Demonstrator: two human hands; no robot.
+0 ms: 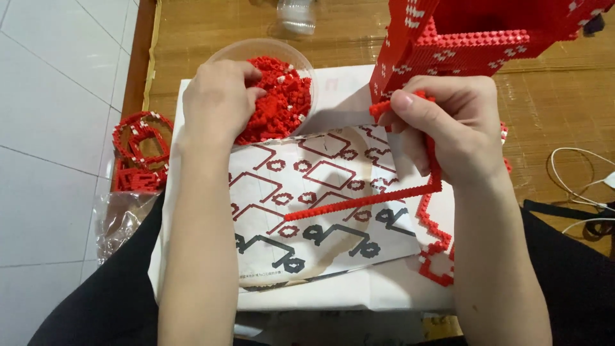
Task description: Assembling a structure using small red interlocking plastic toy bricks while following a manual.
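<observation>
My left hand reaches into a clear round bowl filled with several small red bricks, fingers curled among them. My right hand grips a thin L-shaped frame of red bricks at its corner; the frame's long arm slants down to the left over a printed instruction sheet. A tall red and white brick model stands just behind my right hand. Whether the left fingers hold a brick is hidden.
More red brick outline pieces lie on the wooden edge at left, and another lies under my right wrist. A crumpled clear bag sits at lower left. White cables trail at right. A clear bottle stands behind.
</observation>
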